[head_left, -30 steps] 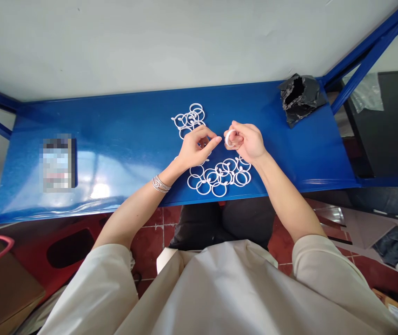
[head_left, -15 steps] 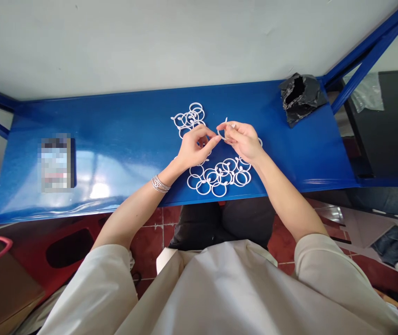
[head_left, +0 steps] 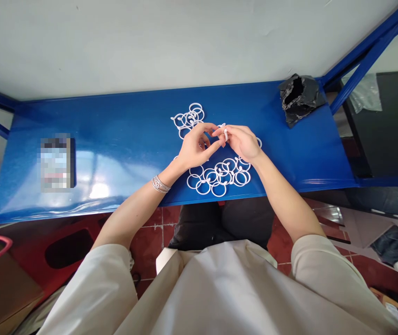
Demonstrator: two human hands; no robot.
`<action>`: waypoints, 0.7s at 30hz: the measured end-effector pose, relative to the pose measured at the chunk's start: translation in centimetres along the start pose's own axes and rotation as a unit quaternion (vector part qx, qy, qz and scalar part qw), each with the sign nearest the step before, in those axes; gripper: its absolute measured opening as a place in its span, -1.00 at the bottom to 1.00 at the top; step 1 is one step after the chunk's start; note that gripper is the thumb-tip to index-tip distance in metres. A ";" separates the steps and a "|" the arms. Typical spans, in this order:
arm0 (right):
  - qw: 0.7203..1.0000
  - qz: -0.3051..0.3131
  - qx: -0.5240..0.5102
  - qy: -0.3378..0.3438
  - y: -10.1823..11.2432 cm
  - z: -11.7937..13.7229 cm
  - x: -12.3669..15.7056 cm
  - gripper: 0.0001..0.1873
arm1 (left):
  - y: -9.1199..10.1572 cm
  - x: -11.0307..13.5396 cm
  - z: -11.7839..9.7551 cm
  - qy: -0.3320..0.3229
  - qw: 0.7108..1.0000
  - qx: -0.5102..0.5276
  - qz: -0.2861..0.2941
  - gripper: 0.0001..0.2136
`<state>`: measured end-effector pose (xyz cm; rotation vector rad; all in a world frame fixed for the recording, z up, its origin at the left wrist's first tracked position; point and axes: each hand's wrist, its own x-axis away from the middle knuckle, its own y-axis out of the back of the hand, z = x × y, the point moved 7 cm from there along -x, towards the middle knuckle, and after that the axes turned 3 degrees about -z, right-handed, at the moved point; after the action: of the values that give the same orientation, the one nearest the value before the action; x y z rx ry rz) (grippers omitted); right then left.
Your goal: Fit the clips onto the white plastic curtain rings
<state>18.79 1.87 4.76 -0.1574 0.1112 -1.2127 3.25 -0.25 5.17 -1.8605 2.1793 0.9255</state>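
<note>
Head view: right fingers [head_left: 235,135] pinch a white plastic ring [head_left: 225,135] above the blue surface [head_left: 122,116], while left fingers [head_left: 210,139] curl close beside it, their hold unclear. Fingers hide most of that ring. More rings [head_left: 218,177] lie interlinked just below both hands.

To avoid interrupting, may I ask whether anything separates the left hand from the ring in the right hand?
Nothing visible does; the left hand lies beside the white plastic ring pinched by the right hand.

White plastic split rings [head_left: 219,183] lie overlapping in two loose clusters.
</note>
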 end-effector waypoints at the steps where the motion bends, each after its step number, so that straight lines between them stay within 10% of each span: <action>1: 1.000 0.003 0.004 0.002 0.0 -0.2 0.0 -0.52 | 0.0 0.0 0.0 0.000 1.000 -0.002 0.000 -0.64; 21: 0.989 -0.057 0.099 0.097 0.3 -0.3 0.3 -0.35 | -0.2 0.0 -0.1 -0.019 0.999 -0.026 -0.002 -0.67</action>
<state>19.12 1.68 4.40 0.1306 0.1515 -1.3431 3.44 -0.34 5.16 -1.8533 2.1496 1.0181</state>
